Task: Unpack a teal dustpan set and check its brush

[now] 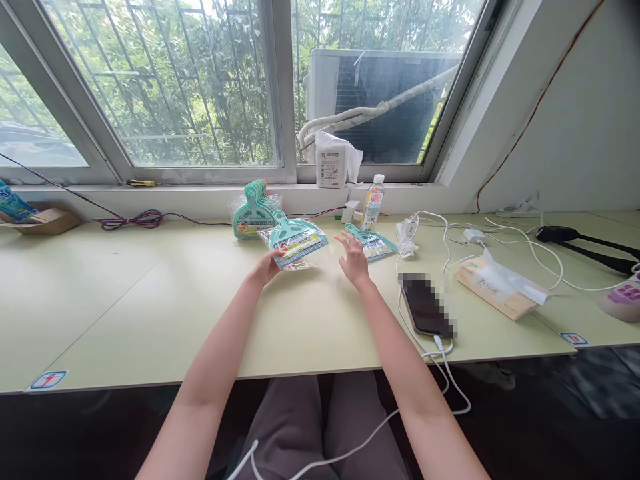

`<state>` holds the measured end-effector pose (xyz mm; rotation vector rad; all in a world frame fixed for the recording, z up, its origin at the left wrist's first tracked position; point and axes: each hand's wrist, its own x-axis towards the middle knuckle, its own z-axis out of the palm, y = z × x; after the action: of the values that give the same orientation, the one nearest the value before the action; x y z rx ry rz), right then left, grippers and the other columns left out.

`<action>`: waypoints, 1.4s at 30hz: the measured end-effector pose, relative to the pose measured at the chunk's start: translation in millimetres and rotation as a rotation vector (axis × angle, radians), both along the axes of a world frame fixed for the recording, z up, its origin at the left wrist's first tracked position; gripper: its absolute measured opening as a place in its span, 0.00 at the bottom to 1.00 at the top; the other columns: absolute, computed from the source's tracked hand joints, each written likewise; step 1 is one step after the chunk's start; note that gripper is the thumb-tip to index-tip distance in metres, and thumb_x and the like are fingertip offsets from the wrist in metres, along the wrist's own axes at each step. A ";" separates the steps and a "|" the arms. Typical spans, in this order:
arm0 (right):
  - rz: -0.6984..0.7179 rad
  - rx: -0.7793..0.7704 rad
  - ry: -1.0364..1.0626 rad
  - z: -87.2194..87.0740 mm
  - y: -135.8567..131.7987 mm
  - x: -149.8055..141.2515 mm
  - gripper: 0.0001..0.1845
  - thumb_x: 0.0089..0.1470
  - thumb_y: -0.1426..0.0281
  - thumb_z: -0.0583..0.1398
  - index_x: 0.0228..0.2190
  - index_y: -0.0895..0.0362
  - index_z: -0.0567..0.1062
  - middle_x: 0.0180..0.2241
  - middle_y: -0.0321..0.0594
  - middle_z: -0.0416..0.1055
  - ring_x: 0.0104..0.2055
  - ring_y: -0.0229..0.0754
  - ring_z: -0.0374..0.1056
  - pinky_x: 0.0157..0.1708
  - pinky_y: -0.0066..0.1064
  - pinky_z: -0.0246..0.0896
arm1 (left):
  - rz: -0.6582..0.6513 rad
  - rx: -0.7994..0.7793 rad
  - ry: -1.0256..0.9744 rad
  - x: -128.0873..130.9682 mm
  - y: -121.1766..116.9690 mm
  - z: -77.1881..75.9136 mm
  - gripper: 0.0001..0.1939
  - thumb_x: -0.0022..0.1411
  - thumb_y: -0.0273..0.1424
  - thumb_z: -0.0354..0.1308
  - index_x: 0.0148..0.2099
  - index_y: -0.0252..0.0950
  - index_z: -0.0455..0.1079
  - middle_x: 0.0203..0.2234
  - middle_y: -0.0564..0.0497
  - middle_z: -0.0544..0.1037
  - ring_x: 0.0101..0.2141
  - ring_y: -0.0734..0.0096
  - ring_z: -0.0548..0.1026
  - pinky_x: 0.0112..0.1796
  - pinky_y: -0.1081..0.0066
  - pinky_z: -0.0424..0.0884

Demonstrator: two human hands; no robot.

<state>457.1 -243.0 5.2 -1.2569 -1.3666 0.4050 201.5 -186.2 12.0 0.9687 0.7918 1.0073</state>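
My left hand (pixel 266 268) grips the lower left corner of a small teal dustpan-and-brush set (pixel 297 240), tilted just above the table, with a printed card and clear plastic wrap on it. Fingers spread, my right hand (pixel 354 259) hovers to its right and holds nothing. Just beyond that hand another teal set (pixel 376 245) lies flat on the table, partly hidden by the hand. Behind the held set, several more teal sets (pixel 255 210) stand stacked together near the window wall, with clear wrap around them.
On the pale table (pixel 150 300), a drink bottle (pixel 373 203) stands at the back. To the right are a phone (pixel 425 307) on a white cable, a tissue pack (pixel 500 287) and tangled cords. A cardboard tray (pixel 45 221) and coiled dark cable (pixel 145 219) sit left.
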 end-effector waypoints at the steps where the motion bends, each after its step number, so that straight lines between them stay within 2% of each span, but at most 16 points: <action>1: 0.031 0.066 -0.090 -0.4 -0.5 -1.2 0.29 0.43 0.80 0.64 0.47 0.45 0.74 0.59 0.33 0.64 0.66 0.47 0.51 0.67 0.49 0.41 | -0.036 -0.011 -0.020 -3.4 0.4 -1.0 0.25 0.53 0.25 0.56 0.54 0.26 0.64 0.45 0.37 0.76 0.43 0.58 0.77 0.37 0.68 0.78; 3: 0.110 0.125 -0.171 -1.1 -0.5 -4.4 0.27 0.45 0.78 0.65 0.46 0.42 0.76 0.59 0.29 0.64 0.67 0.46 0.48 0.67 0.48 0.38 | -0.093 -0.041 -0.050 -5.5 -0.9 -2.5 0.26 0.54 0.25 0.56 0.56 0.25 0.62 0.47 0.37 0.75 0.43 0.58 0.78 0.35 0.71 0.78; 6: 0.184 0.141 -0.130 -0.9 0.4 -6.7 0.12 0.54 0.70 0.61 0.38 0.42 0.80 0.53 0.29 0.70 0.63 0.45 0.56 0.65 0.47 0.42 | -0.109 -0.102 -0.050 -4.0 -3.4 -3.2 0.27 0.55 0.23 0.56 0.58 0.24 0.61 0.47 0.37 0.76 0.43 0.59 0.78 0.33 0.72 0.78; 8: 0.197 0.137 -0.081 -0.3 0.4 -5.6 0.09 0.56 0.66 0.60 0.36 0.42 0.80 0.50 0.31 0.73 0.59 0.45 0.61 0.63 0.46 0.45 | -0.148 -0.131 -0.036 -4.7 -3.5 -3.6 0.28 0.55 0.23 0.57 0.59 0.25 0.60 0.47 0.37 0.75 0.43 0.58 0.78 0.34 0.72 0.79; 12: 0.156 0.117 -0.046 -1.6 0.8 -2.9 0.07 0.54 0.61 0.62 0.35 0.43 0.81 0.43 0.34 0.76 0.51 0.46 0.66 0.59 0.44 0.51 | -0.253 -0.091 0.078 -9.8 -3.8 -5.4 0.29 0.55 0.26 0.61 0.58 0.27 0.62 0.48 0.34 0.75 0.42 0.54 0.79 0.35 0.69 0.79; 15: 0.080 0.092 -0.040 -5.7 3.9 -3.4 0.07 0.52 0.60 0.63 0.32 0.45 0.82 0.38 0.36 0.76 0.48 0.46 0.67 0.59 0.46 0.50 | -0.341 0.000 0.163 -7.9 -8.1 -5.7 0.28 0.53 0.29 0.64 0.56 0.29 0.65 0.49 0.35 0.75 0.40 0.53 0.79 0.36 0.67 0.78; 17: 0.003 0.091 -0.003 -8.6 6.3 -4.1 0.07 0.50 0.60 0.64 0.29 0.46 0.82 0.39 0.37 0.74 0.47 0.46 0.66 0.60 0.47 0.48 | -0.390 0.035 0.195 -3.5 -12.3 -3.9 0.28 0.52 0.29 0.66 0.55 0.31 0.65 0.48 0.35 0.75 0.39 0.53 0.79 0.37 0.66 0.78; 20: -0.040 0.111 0.081 -11.2 8.2 -4.7 0.09 0.49 0.60 0.64 0.31 0.48 0.82 0.48 0.39 0.70 0.49 0.45 0.65 0.58 0.43 0.54 | -0.441 0.079 0.219 2.7 -17.1 0.2 0.28 0.53 0.32 0.67 0.55 0.32 0.65 0.50 0.35 0.74 0.39 0.55 0.79 0.37 0.66 0.77; 24: -0.003 0.089 0.173 -15.2 9.5 -2.9 0.14 0.49 0.61 0.64 0.38 0.49 0.80 0.53 0.40 0.67 0.56 0.46 0.62 0.57 0.41 0.58 | -0.520 0.153 0.222 3.0 -17.0 1.9 0.29 0.55 0.35 0.65 0.57 0.34 0.63 0.53 0.35 0.71 0.40 0.56 0.79 0.34 0.68 0.77; 27: 0.041 -0.060 0.348 -22.5 14.8 0.8 0.33 0.41 0.64 0.69 0.51 0.50 0.72 0.52 0.42 0.70 0.58 0.47 0.62 0.58 0.44 0.58 | -0.540 0.178 0.258 0.6 -15.1 -0.2 0.30 0.56 0.40 0.64 0.58 0.35 0.62 0.53 0.35 0.71 0.39 0.57 0.79 0.34 0.67 0.76; 29: 0.055 -0.193 0.492 -27.7 20.4 4.2 0.41 0.34 0.68 0.72 0.53 0.54 0.70 0.51 0.44 0.72 0.57 0.49 0.64 0.56 0.45 0.61 | -0.524 0.203 0.262 0.8 -15.8 -0.3 0.33 0.56 0.47 0.61 0.58 0.34 0.62 0.51 0.34 0.72 0.39 0.57 0.79 0.35 0.67 0.76; 31: 0.042 -0.226 0.596 -30.7 25.5 8.2 0.39 0.30 0.70 0.73 0.49 0.56 0.74 0.49 0.45 0.73 0.56 0.50 0.65 0.54 0.44 0.64 | -0.516 0.266 0.226 3.9 -19.0 1.9 0.38 0.54 0.52 0.60 0.60 0.37 0.60 0.50 0.35 0.73 0.42 0.55 0.77 0.37 0.65 0.75; 33: 0.015 -0.155 0.665 -30.5 28.2 12.6 0.34 0.30 0.70 0.72 0.44 0.56 0.76 0.47 0.44 0.75 0.54 0.50 0.67 0.52 0.44 0.66 | -0.495 0.354 0.175 10.1 -23.3 5.5 0.41 0.52 0.51 0.62 0.64 0.42 0.55 0.51 0.37 0.73 0.46 0.54 0.76 0.39 0.63 0.74; 35: -0.002 -0.094 0.703 -27.6 27.8 16.6 0.31 0.30 0.69 0.72 0.42 0.56 0.77 0.44 0.42 0.76 0.50 0.50 0.69 0.51 0.45 0.68 | -0.407 0.430 0.189 19.0 -25.9 7.5 0.43 0.51 0.44 0.66 0.65 0.44 0.53 0.48 0.40 0.74 0.44 0.57 0.76 0.39 0.63 0.74; 39: 0.063 -0.109 0.608 -21.1 21.7 16.4 0.26 0.29 0.66 0.72 0.36 0.57 0.78 0.39 0.40 0.77 0.44 0.48 0.71 0.48 0.44 0.67 | -0.089 0.457 0.345 33.8 -18.1 -0.3 0.25 0.53 0.36 0.63 0.53 0.36 0.66 0.35 0.46 0.77 0.28 0.69 0.75 0.31 0.68 0.72; 42: 0.143 -0.125 0.444 -20.1 18.4 4.7 0.23 0.30 0.64 0.71 0.33 0.57 0.76 0.37 0.40 0.77 0.37 0.44 0.71 0.43 0.42 0.68 | 0.086 0.456 0.362 29.8 -4.1 -9.7 0.16 0.54 0.33 0.58 0.46 0.36 0.69 0.35 0.47 0.76 0.29 0.68 0.74 0.33 0.66 0.72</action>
<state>461.7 -224.6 -14.9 -1.0892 -1.0631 0.8274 231.3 -190.3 2.3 1.5501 0.9261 1.1288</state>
